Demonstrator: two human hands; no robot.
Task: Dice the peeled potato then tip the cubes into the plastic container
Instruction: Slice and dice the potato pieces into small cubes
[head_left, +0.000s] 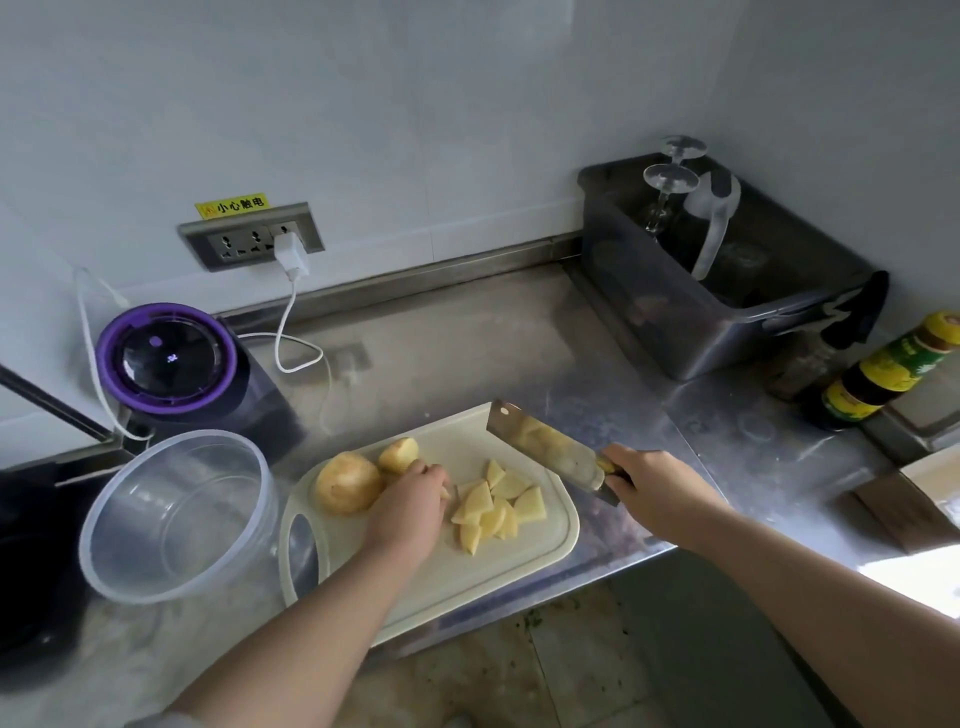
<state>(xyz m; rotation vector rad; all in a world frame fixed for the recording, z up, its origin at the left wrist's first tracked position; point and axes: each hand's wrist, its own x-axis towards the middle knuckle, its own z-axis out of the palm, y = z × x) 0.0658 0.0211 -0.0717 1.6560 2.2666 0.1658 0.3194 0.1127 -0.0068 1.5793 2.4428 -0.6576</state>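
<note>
Head view: where does your left hand (410, 512) sit?
— Knuckles up on the white cutting board (519, 566), fingers curled down between the cut potato chunks (498, 506) on its right and the whole peeled potato (349, 482) on its left. The fingertips are hidden, so I cannot tell whether you pinch a piece.

And your right hand (657, 488)?
— Wrapped tight round the handle of the cleaver (545, 447). You hold its blade tilted over the board's far right corner, well apart from your left fingers.

How many of each?
— One heap of about eight chunks, overlapping. Two uncut potatoes: the big one and a smaller potato (397, 454) just behind it, touching. One clear plastic container (176, 512), just left of the board's handle end. Farther back, one purple-lidded blender (166, 358).
</note>
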